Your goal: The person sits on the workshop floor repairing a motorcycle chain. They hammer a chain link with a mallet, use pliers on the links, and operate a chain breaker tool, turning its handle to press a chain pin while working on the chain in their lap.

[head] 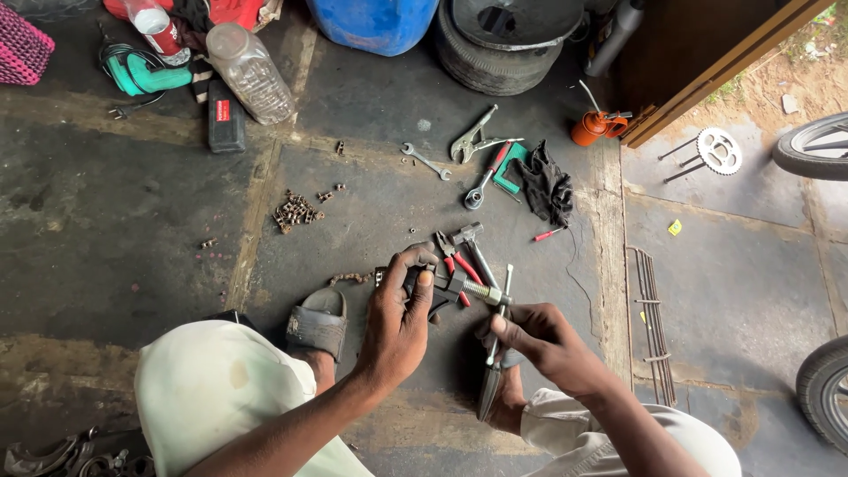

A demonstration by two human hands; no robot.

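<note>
My left hand [397, 314] grips the dark body of a small screw-type chain tool [459, 287] just above the concrete floor. My right hand [539, 340] pinches the tool's thin metal cross handle [502, 305], which stands nearly upright. A short length of rusty chain [352, 277] trails left from the tool. Red-handled pliers [452, 256] and a hammer [473, 243] lie on the floor just beyond my hands. I am squatting, with my knees and one sandal [318, 322] in view.
Farther back lie a spanner [426, 161], locking pliers [473, 134], a ratchet [486, 177], a black rag [546, 184] and an orange oil can [592, 126]. A pile of chain bits [296, 210], a plastic bottle [252, 71], a tyre [495, 53], a sprocket [717, 150] and wheels [817, 146] surround the spot.
</note>
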